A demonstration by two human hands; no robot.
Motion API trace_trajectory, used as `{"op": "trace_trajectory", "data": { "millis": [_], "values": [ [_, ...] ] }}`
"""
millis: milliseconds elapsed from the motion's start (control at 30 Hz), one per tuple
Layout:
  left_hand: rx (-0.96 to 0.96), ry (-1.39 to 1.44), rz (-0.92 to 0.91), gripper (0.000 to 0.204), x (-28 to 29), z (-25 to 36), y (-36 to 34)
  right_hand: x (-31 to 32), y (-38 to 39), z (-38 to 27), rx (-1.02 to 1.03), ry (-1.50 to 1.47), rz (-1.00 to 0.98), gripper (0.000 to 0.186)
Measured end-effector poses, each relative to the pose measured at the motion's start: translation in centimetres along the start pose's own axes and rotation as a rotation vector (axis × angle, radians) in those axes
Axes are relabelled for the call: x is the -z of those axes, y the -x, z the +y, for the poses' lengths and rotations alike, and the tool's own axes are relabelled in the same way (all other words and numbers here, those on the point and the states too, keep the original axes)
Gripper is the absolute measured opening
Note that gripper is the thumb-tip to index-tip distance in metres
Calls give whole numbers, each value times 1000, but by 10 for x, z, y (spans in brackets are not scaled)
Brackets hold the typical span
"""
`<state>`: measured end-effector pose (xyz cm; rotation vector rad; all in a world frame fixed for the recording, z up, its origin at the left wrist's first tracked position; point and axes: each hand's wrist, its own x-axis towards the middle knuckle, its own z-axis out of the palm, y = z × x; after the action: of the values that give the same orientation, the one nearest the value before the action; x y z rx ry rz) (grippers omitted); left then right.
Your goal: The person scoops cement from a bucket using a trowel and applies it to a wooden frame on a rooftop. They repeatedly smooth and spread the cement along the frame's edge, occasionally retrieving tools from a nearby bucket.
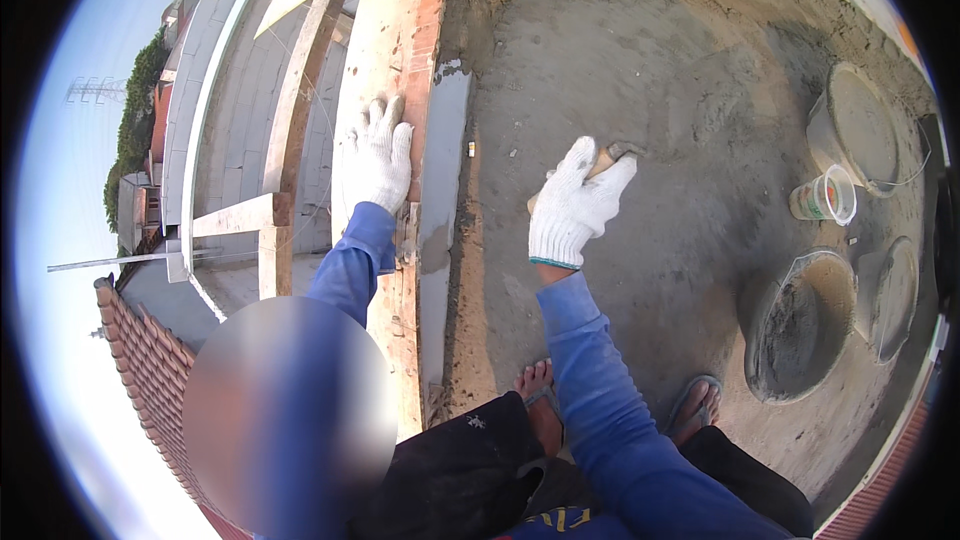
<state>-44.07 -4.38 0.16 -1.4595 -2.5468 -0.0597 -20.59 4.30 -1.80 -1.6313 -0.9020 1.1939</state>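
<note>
The person's right hand (580, 202), in a white knit glove with a green-edged cuff, is closed around the wooden handle of a hand tool (602, 161). The handle passes through the fist, with wood showing on 2 sides of it, and a dark metal piece sticks out at the far right of the grip. Whether that metal touches the grey mortar surface (650, 250) below the grip cannot be told.

To the left of the grip, the gloved left hand (380, 162) holds nothing; it lies palm down, fingers a little spread, on a pale plank (385, 45). Between the 2 hands run a brick-red strip (427, 35) and a smooth grey strip (443, 145), both along the plank's right side. Farther left of the grip stands a timber frame (287, 130).

Well to the right of the grip are 3 buckets: a filled bucket (822, 135) slightly farther away, a dark-lined bucket (765, 295) nearer the person, and a grey bucket (868, 285) just beside that. A clear plastic cup (825, 198) lies tilted between the filled bucket and the other 2. Nearer the person than the grip are 2 sandalled feet (542, 400), set apart.
</note>
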Motion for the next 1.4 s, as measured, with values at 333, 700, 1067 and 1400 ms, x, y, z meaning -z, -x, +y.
{"op": "trace_trajectory", "data": {
  "millis": [333,700,1067,1400],
  "values": [
    [-11,39,39,53,-10,-11,4,51,91,32,78,344,-735,54],
    [-54,36,-71,54,-16,-39,-9,232,-149,-140,756,1013,-706,28],
    [-403,336,-194,51,97,113,-51,542,-134,-165,517,1665,-467,23],
    [-280,1015,-863,71,22,473,98,533,-127,-71,768,1670,-736,18]
  ]
}}
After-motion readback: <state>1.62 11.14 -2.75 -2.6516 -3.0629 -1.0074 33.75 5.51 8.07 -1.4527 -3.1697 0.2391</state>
